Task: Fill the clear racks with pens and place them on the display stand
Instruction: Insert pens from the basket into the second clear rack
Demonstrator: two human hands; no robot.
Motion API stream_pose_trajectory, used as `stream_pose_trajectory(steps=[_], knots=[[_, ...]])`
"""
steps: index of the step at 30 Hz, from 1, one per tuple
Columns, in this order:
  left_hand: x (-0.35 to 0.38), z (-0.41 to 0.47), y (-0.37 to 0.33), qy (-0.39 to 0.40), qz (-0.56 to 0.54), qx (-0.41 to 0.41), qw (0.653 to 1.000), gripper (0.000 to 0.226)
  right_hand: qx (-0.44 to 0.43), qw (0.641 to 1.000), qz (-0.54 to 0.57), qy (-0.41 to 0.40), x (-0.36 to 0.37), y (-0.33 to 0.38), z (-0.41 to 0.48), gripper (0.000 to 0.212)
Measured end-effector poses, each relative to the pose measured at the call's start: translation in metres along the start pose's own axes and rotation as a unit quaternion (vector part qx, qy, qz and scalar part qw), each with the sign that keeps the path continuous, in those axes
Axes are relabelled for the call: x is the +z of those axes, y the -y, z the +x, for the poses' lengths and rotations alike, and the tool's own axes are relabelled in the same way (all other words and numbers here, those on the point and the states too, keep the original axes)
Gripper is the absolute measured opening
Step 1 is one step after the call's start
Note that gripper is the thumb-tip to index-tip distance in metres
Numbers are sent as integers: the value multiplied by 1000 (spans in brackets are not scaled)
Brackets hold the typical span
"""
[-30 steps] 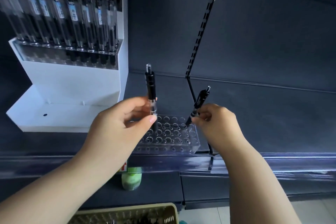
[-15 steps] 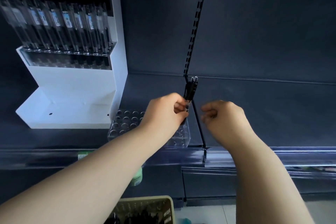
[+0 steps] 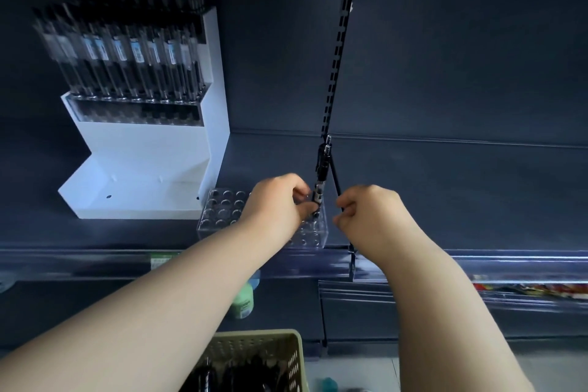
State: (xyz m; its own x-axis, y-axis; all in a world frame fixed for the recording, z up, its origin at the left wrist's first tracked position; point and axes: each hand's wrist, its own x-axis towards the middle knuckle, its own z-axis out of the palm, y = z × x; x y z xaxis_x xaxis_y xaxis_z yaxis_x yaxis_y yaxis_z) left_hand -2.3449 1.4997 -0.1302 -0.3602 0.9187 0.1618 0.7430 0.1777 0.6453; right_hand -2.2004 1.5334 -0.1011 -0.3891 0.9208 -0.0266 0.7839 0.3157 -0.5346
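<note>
Clear plastic rack with round holes (image 3: pixel 222 210) lies on the dark shelf (image 3: pixel 445 194) near its front edge, just beside the white stepped display stand (image 3: pixel 143 153); we judge that this keeps the later lift onto the stand short. Our left hand (image 3: pixel 276 200) pinches a black click pen (image 3: pixel 322 165) low on its barrel, upright over the rack's right end, so the tip can find a hole. Our right hand (image 3: pixel 372 213) hovers just beside, fingers curled with nothing showing in them, perhaps ready to steady. The holes in view look unfilled; the stand's upper step carries a row of labelled pens (image 3: pixel 127 67).
</note>
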Motion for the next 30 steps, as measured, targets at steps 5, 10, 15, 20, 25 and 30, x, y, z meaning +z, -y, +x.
stream_pose_trajectory(steps=[5,10,15,20,25,30], knots=[[-25,-39,11,-47,37,72,996,26,-45,998,-31,21,16,28,-32,19],[-60,-100,35,-42,135,156,978,31,-108,988,-64,90,47,52,-71,26],[-79,-164,80,35,224,143,963,36,-65,983,-80,155,89,54,-102,30],[-82,-218,129,141,268,17,953,29,-12,972,-117,203,142,50,-139,27],[-62,-242,148,218,270,-18,938,36,63,962,-111,241,196,40,-181,28],[-39,-242,158,307,313,-68,896,40,99,954,-112,261,225,39,-191,25]])
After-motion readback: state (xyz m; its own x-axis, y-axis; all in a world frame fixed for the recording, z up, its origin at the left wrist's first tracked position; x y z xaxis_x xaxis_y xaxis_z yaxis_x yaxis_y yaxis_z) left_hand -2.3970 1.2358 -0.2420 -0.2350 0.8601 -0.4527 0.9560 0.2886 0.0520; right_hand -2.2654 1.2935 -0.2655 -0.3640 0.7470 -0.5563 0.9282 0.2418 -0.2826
